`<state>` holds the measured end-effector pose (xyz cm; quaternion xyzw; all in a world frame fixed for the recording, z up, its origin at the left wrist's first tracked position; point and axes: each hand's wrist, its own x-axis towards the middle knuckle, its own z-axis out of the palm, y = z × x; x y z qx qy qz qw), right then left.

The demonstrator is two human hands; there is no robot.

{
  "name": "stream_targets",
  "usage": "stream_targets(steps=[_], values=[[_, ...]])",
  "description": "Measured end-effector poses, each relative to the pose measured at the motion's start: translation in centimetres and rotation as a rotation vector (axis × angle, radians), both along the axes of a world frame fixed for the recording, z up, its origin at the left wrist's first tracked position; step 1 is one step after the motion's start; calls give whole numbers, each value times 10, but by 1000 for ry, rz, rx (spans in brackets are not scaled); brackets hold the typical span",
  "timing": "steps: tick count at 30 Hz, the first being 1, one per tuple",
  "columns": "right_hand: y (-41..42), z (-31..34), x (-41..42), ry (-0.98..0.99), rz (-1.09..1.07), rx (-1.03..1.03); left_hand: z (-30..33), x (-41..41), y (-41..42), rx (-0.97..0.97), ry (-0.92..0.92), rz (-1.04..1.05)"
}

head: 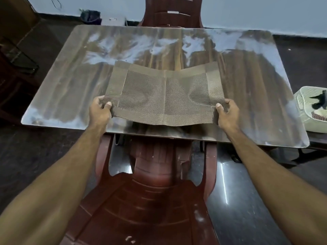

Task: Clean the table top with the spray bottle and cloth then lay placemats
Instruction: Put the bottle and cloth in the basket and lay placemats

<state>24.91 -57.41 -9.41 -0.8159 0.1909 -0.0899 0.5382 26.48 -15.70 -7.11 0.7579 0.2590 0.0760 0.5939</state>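
You have a dark red moulded plastic chair (152,200) right below you, its slatted back tucked toward the near table edge. A second dark red plastic chair (170,13) stands at the far side, against a pale blue wall (265,9). To your right sits a pale green perforated plastic basket (304,110) with dark items inside. A small dark bin (91,16) rests by the wall on the dark floor (44,147).

so i count one placemat (164,93), one table (247,85), two chairs (150,200) (172,13), one basket (311,110), two hands (100,110) (227,113).
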Motion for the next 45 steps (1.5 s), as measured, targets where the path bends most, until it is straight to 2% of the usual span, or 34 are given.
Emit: stream_targets(steps=[5,11,15,18,26,32,36,41,43,45], values=[[13,-22,14,7,-49,-24,-17,18,4,-34,-9,25],[26,-63,20,63,-156,-5,-56,32,17,-96,75,26],[30,-78,4,122,-268,65,-73,23,37,-297,254,3],[29,-82,-6,180,-277,142,-80,11,56,-267,339,-59],[35,-83,7,170,-336,67,-89,16,62,-262,273,-14],[34,-85,-1,154,-359,108,-88,13,65,-288,259,-16],[37,-83,-2,152,-380,85,-86,15,66,-230,271,-80],[35,-79,0,229,-322,-163,-86,19,62,-82,291,-118],[34,-74,-2,245,-268,-271,-84,20,61,25,301,-130],[35,-69,-3,244,-231,-362,-82,20,61,242,293,-183]])
